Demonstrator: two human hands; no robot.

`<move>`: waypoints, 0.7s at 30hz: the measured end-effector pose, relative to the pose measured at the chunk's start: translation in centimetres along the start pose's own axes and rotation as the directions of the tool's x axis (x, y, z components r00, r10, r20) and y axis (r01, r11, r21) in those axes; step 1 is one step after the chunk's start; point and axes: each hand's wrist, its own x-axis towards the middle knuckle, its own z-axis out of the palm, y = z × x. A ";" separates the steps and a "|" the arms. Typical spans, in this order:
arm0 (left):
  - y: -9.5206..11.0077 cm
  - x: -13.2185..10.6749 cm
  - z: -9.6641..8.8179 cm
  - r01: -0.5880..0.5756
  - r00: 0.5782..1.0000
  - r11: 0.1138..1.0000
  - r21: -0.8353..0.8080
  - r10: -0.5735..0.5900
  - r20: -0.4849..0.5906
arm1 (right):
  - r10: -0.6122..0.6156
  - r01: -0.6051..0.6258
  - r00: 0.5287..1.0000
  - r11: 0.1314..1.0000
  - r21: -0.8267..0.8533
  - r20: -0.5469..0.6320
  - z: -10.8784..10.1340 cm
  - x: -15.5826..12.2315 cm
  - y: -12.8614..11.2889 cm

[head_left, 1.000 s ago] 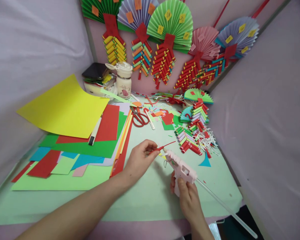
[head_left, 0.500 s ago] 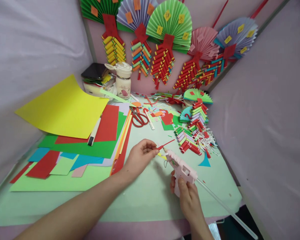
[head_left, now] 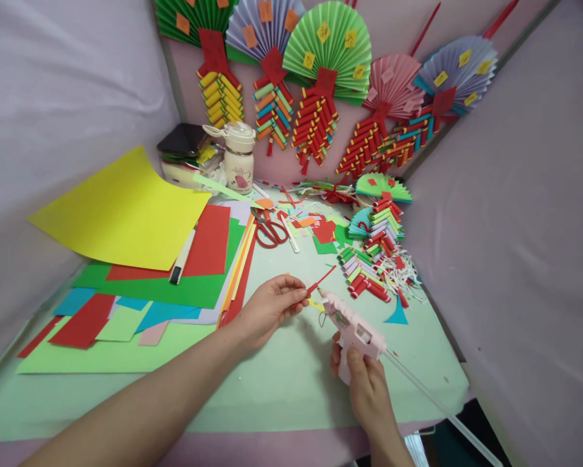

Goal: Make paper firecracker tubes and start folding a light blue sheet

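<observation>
Above the middle of the table, my left hand (head_left: 277,303) pinches a thin red paper strip (head_left: 323,277), which sticks out up and to the right. My right hand (head_left: 362,376) is wrapped round the handle of a pale pink glue gun (head_left: 356,331). The gun's nozzle points up and left, very close to the strip; whether they touch I cannot tell. A long clear glue stick (head_left: 432,395) trails from the back of the gun past the table's front edge. A small yellow paper piece (head_left: 315,304) shows under the nozzle.
Coloured paper sheets (head_left: 120,207) lie stacked on the left. Red-handled scissors (head_left: 270,232), a white pen (head_left: 290,233) and paper scraps sit farther back. At right lies a paper firecracker string (head_left: 364,275). A white bottle (head_left: 239,159) stands behind; paper fans (head_left: 327,48) hang on the wall.
My left hand has rolled a little, and the red strip's free end now tilts more steeply upward. My right hand and the glue gun have hardly moved.
</observation>
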 end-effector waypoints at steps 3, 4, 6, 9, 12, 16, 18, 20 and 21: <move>-0.1 -0.1 0.0 0.015 1.000 1.000 0.003 -0.015 0.027 | 0.009 -0.009 1.000 1.000 0.019 0.002 0.1 0.0 -0.2; -0.1 -0.1 0.0 0.018 0.999 1.000 0.006 -0.019 0.036 | 0.014 -0.014 1.000 1.000 0.023 0.000 0.1 0.0 -0.3; -0.2 -0.1 0.0 0.022 0.998 1.000 0.015 -0.023 0.055 | 0.017 -0.017 1.000 1.000 0.024 0.000 0.2 0.0 -0.5; -0.2 -0.2 0.1 0.013 0.997 0.999 0.036 -0.016 0.074 | 0.014 -0.014 1.000 1.000 0.009 0.010 0.1 -0.1 -0.6; -0.1 -0.2 0.1 0.004 0.997 0.998 0.068 -0.009 0.074 | 0.013 -0.013 1.000 1.000 -0.016 0.009 0.0 -0.2 -0.4; 0.0 -0.3 0.2 0.029 0.996 0.996 0.079 -0.035 0.077 | 0.022 -0.022 1.000 0.999 -0.029 0.014 0.0 -0.2 -0.2; 0.0 -0.3 0.2 0.039 0.997 0.997 0.065 -0.043 0.069 | 0.011 -0.011 1.000 1.000 -0.029 0.019 0.0 -0.2 -0.2; -0.1 -0.2 0.2 0.040 0.997 0.998 0.047 -0.043 0.057 | -0.002 0.003 1.000 1.000 -0.025 0.025 0.0 -0.2 -0.2; -0.1 -0.2 0.2 0.040 0.998 0.998 0.040 -0.042 0.054 | -0.004 0.005 1.000 1.000 -0.024 0.027 0.0 -0.2 -0.2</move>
